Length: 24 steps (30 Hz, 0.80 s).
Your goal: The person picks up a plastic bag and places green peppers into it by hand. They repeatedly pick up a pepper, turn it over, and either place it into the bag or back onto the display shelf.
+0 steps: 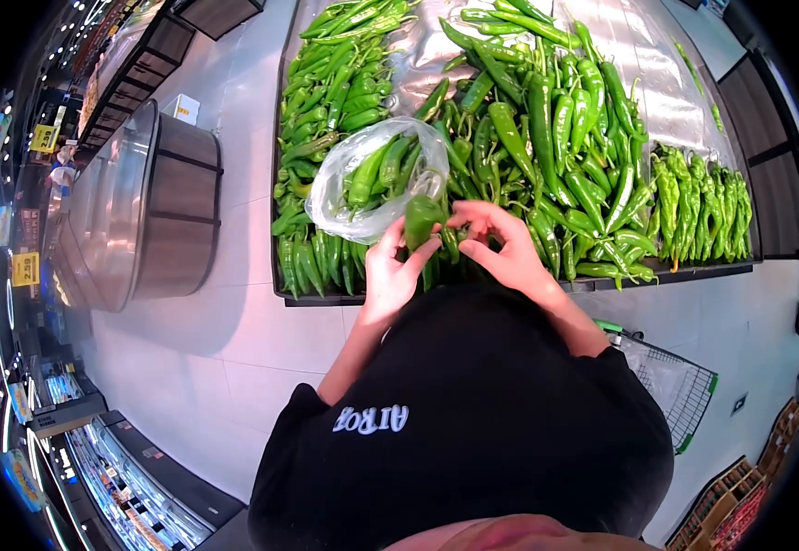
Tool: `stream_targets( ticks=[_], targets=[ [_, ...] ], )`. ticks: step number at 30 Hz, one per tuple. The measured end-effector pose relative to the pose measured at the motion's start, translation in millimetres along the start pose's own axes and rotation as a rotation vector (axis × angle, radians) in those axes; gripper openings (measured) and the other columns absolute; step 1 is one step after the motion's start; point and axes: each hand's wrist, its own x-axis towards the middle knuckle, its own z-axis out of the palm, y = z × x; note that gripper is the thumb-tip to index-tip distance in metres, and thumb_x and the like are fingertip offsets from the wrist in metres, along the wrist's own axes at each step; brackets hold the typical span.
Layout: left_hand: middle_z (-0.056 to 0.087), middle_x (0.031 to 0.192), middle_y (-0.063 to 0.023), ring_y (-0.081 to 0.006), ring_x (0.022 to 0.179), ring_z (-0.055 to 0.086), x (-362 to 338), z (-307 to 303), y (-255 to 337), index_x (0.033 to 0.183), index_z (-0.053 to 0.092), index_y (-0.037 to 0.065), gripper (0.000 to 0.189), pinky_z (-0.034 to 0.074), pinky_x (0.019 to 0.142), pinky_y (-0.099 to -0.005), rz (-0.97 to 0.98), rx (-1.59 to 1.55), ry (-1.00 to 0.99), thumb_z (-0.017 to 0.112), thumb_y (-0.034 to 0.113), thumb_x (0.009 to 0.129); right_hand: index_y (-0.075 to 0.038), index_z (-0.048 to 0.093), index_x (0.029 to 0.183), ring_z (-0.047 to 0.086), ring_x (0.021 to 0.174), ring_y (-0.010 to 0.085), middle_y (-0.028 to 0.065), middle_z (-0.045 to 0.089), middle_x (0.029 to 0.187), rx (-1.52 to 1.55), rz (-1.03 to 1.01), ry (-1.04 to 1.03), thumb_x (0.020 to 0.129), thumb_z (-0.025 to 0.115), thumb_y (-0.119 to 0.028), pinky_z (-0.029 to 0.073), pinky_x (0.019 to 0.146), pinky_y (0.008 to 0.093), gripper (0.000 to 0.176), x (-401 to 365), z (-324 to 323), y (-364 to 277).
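My left hand (396, 268) holds a green pepper (421, 219) upright between thumb and fingers, at the near edge of the produce stand. Just to its right is my right hand (502, 246), its thumb and fingers apart and its fingertips close beside the pepper. Whether they touch it I cannot tell. Beyond my left hand, an open clear plastic bag (328, 195) with several green peppers inside lies on the pepper pile. Long green peppers (541, 119) are heaped behind my hands.
Smaller peppers (312, 262) line the stand's left part, and wrinkled peppers (693, 202) its right. A metal-sided display bin (184, 207) stands at the left. A shopping cart (684, 390) is at my right side. Refrigerated shelves (133, 496) are at the lower left.
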Motion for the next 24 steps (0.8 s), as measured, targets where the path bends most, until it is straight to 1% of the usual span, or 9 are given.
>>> stream_targets(
  ticks=[1,4,5,8,12,13,16,17,24],
  targets=[
    [0.073,0.102,-0.0102,-0.018,0.09,0.07,-1,1,3,0.126,0.064,0.002,0.043,0.055,0.083,-0.0331,0.068,0.235,0.052,0.077,0.009,0.085,-0.008,0.052,0.137,0.052,0.078,0.002,0.0022,0.068,0.111,0.074,-0.034,-0.055,0.085,0.075,-0.002,0.043,0.067,0.0184,0.057,0,-4,2],
    [0.072,0.099,-0.0132,-0.0246,0.086,0.071,-4,-1,16,0.124,0.066,0.003,0.046,0.055,0.078,-0.0344,0.31,0.592,0.029,0.08,0.012,0.081,-0.007,0.047,0.138,0.055,0.077,0.0062,0.0031,0.061,0.115,0.378,-0.012,-0.072,0.085,0.073,0.003,0.046,0.068,0.0206,0.06,0,-3,2],
    [0.071,0.097,-0.0129,-0.0289,0.084,0.067,-4,-1,18,0.122,0.067,0.004,0.049,0.053,0.078,-0.0357,0.327,0.612,0.026,0.082,0.014,0.077,-0.004,0.049,0.134,0.057,0.079,0.0079,0.0029,0.061,0.11,0.445,-0.006,-0.051,0.087,0.071,0.002,0.049,0.07,0.0228,0.052,1,-3,-3],
    [0.071,0.096,-0.0097,-0.026,0.084,0.065,-1,-8,23,0.122,0.068,0.005,0.052,0.051,0.079,-0.0359,0.479,0.713,-0.025,0.083,0.015,0.074,-0.001,0.049,0.133,0.061,0.084,0.0102,0.0068,0.063,0.114,0.436,0.17,-0.16,0.089,0.071,-0.006,0.051,0.069,0.0242,0.049,0,-17,7],
    [0.07,0.093,-0.0083,-0.025,0.083,0.064,-6,-9,28,0.121,0.068,0.006,0.053,0.051,0.079,-0.0347,0.439,0.64,-0.063,0.085,0.013,0.07,-0.002,0.051,0.131,0.063,0.091,0.0126,0.0076,0.064,0.115,0.594,0.149,-0.165,0.091,0.072,-0.017,0.051,0.07,0.0243,0.047,-1,-17,5],
    [0.07,0.093,-0.0094,-0.0248,0.083,0.064,-7,-9,30,0.119,0.069,0.004,0.053,0.051,0.078,-0.0342,0.43,0.598,-0.052,0.086,0.01,0.069,-0.001,0.05,0.132,0.064,0.095,0.0155,0.009,0.063,0.115,0.682,0.182,-0.15,0.095,0.067,-0.014,0.053,0.079,0.0284,0.043,-2,-17,2],
    [0.069,0.095,-0.012,-0.0242,0.084,0.066,-11,-9,33,0.118,0.069,0.001,0.055,0.052,0.078,-0.0327,0.423,0.477,-0.014,0.087,0.003,0.066,0.0,0.046,0.136,0.064,0.1,0.0175,0.0118,0.063,0.119,0.875,0.215,-0.141,0.096,0.065,-0.015,0.054,0.082,0.03,0.047,0,-21,7],
    [0.07,0.097,-0.0122,-0.0239,0.085,0.066,-11,-9,30,0.119,0.068,0.0,0.056,0.052,0.079,-0.0324,0.436,0.44,0.004,0.087,0.002,0.066,0.002,0.038,0.143,0.067,0.099,0.0218,0.018,0.061,0.121,0.882,0.215,-0.124,0.096,0.065,-0.019,0.058,0.082,0.0291,0.059,1,-22,12],
    [0.07,0.096,-0.0122,-0.0238,0.084,0.067,-13,-10,35,0.121,0.066,0.001,0.048,0.052,0.079,-0.0321,0.421,0.386,0.018,0.081,0.001,0.075,-0.003,0.028,0.152,0.065,0.092,0.021,0.0142,0.061,0.119,0.894,0.147,-0.141,0.096,0.065,-0.021,0.055,0.078,0.031,0.069,-1,-15,2]
  ],
)
